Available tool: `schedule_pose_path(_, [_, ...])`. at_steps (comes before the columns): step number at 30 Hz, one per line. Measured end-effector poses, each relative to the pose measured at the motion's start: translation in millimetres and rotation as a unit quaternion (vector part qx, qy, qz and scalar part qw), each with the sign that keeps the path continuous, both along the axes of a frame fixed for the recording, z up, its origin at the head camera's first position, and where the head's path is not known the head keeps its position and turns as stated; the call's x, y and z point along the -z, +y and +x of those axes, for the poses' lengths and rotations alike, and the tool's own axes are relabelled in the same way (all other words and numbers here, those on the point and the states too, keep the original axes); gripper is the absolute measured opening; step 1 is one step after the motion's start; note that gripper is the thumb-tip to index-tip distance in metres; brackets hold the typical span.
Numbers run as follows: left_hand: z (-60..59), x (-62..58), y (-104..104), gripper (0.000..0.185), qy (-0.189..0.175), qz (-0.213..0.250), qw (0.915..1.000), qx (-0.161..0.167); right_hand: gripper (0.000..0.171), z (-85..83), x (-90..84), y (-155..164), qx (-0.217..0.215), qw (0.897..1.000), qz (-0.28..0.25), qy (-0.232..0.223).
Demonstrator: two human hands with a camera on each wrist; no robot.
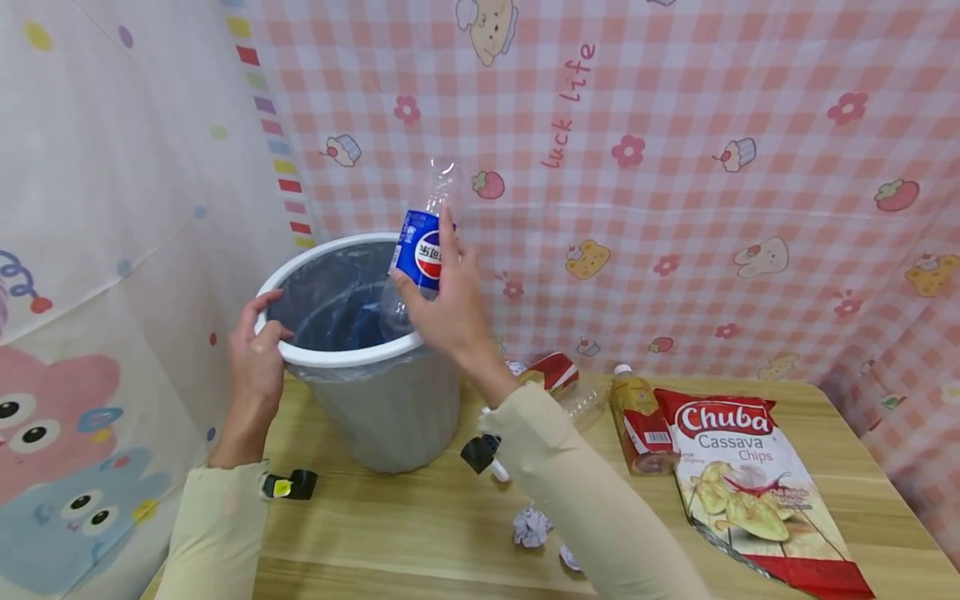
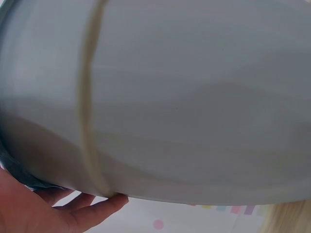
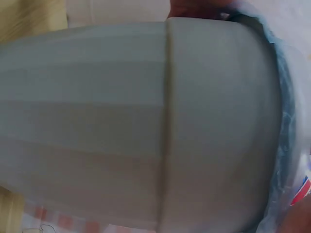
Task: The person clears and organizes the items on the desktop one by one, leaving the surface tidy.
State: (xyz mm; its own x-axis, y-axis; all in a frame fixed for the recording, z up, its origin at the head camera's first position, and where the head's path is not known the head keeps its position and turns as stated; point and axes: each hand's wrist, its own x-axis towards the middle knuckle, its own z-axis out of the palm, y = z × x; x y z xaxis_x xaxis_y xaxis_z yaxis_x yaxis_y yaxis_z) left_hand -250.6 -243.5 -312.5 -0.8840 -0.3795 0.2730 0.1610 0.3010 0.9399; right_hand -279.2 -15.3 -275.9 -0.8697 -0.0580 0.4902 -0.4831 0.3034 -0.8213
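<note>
My left hand (image 1: 255,354) grips the white rim of a grey trash can (image 1: 382,417) at its left side, thumb over the edge. A clear bag lines the can, and something bluish shows dimly inside. In my right hand (image 1: 453,296) is a clear plastic bottle (image 1: 442,187) with a blue Pepsi-style label, tilted over the can's opening with its lower end inside the rim. The left wrist view shows the left fingers (image 2: 97,211) against the can's side. In the right wrist view the can's wall (image 3: 87,121) fills most of the picture, with part of the label at the right edge.
Right of the can lie a clear bottle with a red label (image 1: 555,372), a yellowish bottle (image 1: 641,421) and a red-and-white chips bag (image 1: 757,483). Crumpled paper (image 1: 532,527) lies near the front of the wooden table (image 1: 390,533). A checked curtain (image 1: 675,208) hangs behind.
</note>
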Motion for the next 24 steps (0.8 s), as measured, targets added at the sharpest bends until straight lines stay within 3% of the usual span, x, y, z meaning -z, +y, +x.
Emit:
schedule_pose_path(6, [-0.2, -0.2, 0.3, 0.052, 0.000, -0.003, 1.0000, 0.005, 0.075, -0.6, 2.7, -3.6, 0.027, 0.994, 0.099, 0.023])
schedule_pose_path(10, [-0.4, 0.0, 0.4, 0.051, 0.007, -0.004, 1.0000, 0.005, 0.067, 0.0, 4.5, -6.2, 0.039, 0.989, 0.136, 0.045])
schedule_pose_path(17, [0.8, 1.0, 0.0, 0.051, 0.005, -0.003, 1.0000, 0.004, 0.067, -0.5, 9.3, -10.3, 0.052, 0.982, 0.174, 0.054])
schedule_pose_path(24, [1.1, 0.2, 0.6, 0.051, 0.002, -0.002, 1.0000, 0.004, 0.069, 1.4, 9.3, -9.2, 0.045, 0.983, 0.176, 0.042])
